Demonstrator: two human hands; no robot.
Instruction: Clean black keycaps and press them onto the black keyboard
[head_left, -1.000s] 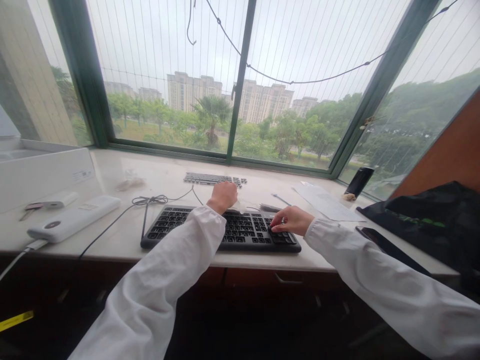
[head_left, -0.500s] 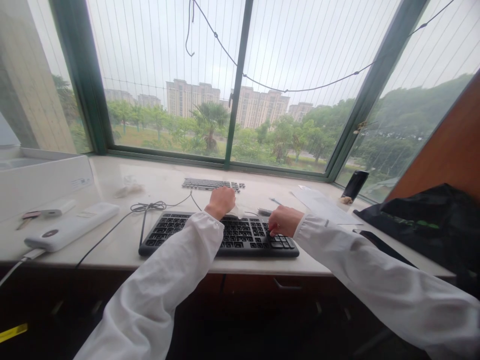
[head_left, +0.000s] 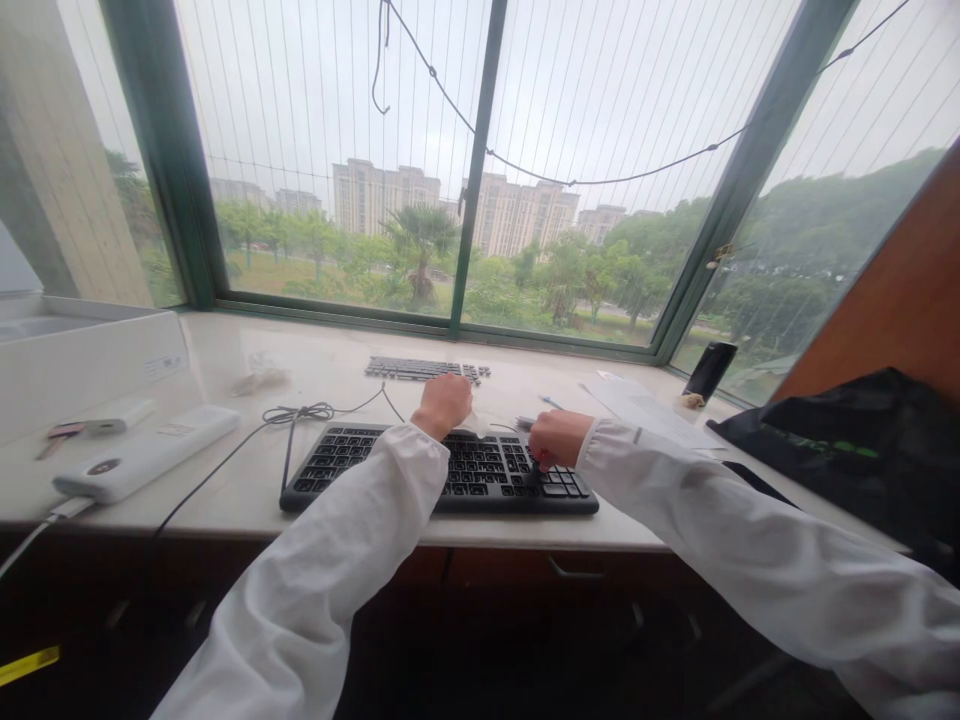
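Observation:
A black keyboard [head_left: 330, 470] lies along the front of the white desk. Behind it, several dark loose keycaps [head_left: 409, 369] are laid out in rows. My left hand [head_left: 444, 402] is closed over the keyboard's back edge. A crumpled white tissue [head_left: 472, 424] pokes out beside its fingers. Over the right part of the keyboard, near the number keys [head_left: 566, 486], my right hand [head_left: 559, 438] is pinched with fingertips down. Something small and dark shows at those fingertips, too blurred to name.
At left are a white power strip [head_left: 150, 455], a white box [head_left: 90, 345] and a coiled cable [head_left: 300, 412]. White paper [head_left: 645, 405], a black cylinder [head_left: 709, 370] and a black bag [head_left: 855, 440] lie at right. Window panes rise behind the desk.
My right hand has shifted slightly to the left over the keyboard, its forearm moving with it. My left hand stays almost in place.

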